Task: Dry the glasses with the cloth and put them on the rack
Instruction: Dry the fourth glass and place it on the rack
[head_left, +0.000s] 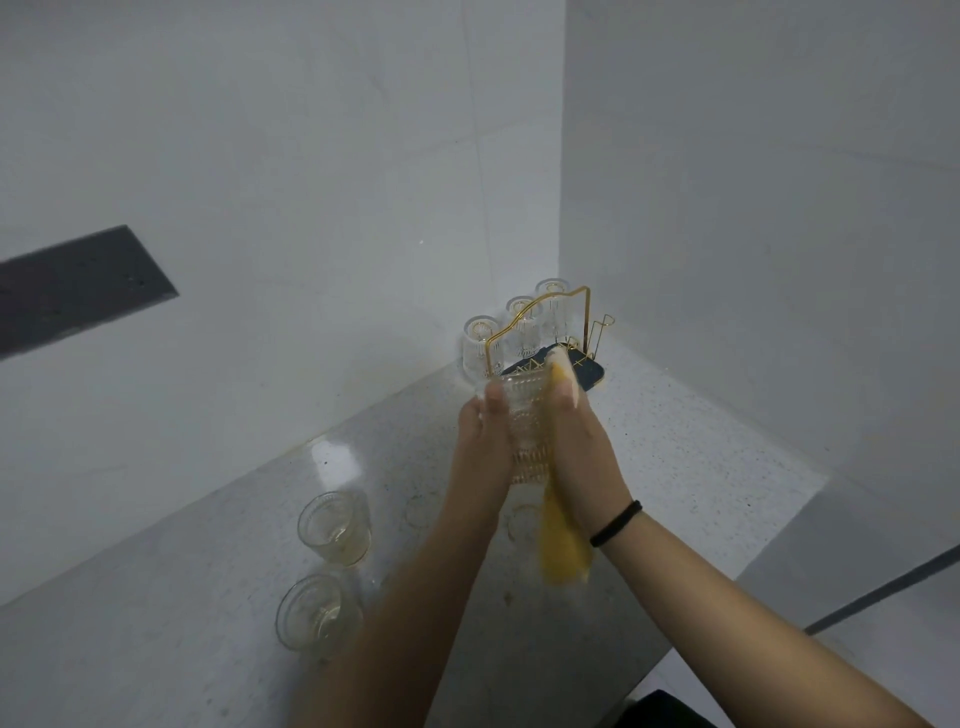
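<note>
left hand (480, 434) grips ribbed glass (525, 423), right hand (582, 436) grips yellow cloth (563, 545), seemingly against it, no writing legible

Ribbed glass (525, 426) and yellow cloth (563, 540) held above the counter

Three clear glasses (522, 330) sit upturned on the gold-wire rack (540, 332) in the corner — two more (327, 566) stand upright, near the counter's left edge.

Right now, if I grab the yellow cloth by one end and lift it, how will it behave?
Probably floppy: the yellow cloth hangs limp below the right hand, which presses it to the ribbed glass. It looks thin, so likely light. Lifted by one end, it would probably dangle and might brush the glasses on the counter.
</note>
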